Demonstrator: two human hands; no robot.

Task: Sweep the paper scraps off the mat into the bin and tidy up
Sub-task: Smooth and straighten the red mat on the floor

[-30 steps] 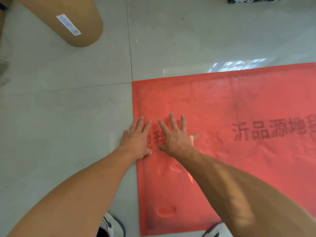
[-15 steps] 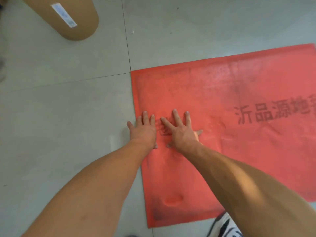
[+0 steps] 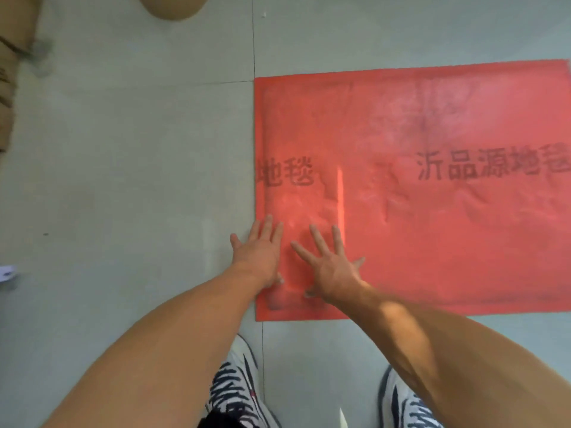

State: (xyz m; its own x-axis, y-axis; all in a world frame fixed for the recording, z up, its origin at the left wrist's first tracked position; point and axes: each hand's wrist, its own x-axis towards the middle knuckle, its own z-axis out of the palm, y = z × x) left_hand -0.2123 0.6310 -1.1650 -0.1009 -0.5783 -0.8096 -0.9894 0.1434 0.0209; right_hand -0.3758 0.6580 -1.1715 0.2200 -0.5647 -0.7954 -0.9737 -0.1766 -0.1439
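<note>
Far left, brown cardboard (image 3: 6, 97) runs along the frame edge, w/ a small white object (image 3: 7, 273) lower down on the grey tiled floor (image 3: 123, 180), too cut off to identify. Top left, the rounded end of a brown roll (image 3: 173, 7) shows. A tiny white fleck (image 3: 263, 15) lies on the tile nr the top, well apart from the mat. Bottom centre, a black-and-white striped shoe (image 3: 238, 384) stands just short of the mat.

The left hand (image 3: 258, 254) lies flat, palm down, fingers straight, holding nothing. It straddles the left edge of the red mat (image 3: 432, 242), little finger on tile, other fingers on the mat. Just beside it, a narrow gap btwn them, the right hand (image 3: 335, 273) rests flat on the mat nr its near-left corner, fingers spread, nothing gripped.

The mat lies on the floor from centre to right of frame, creased, w/ black printed characters (image 3: 491, 165) across it. A second striped shoe (image 3: 404, 403) sits bottom right.
</note>
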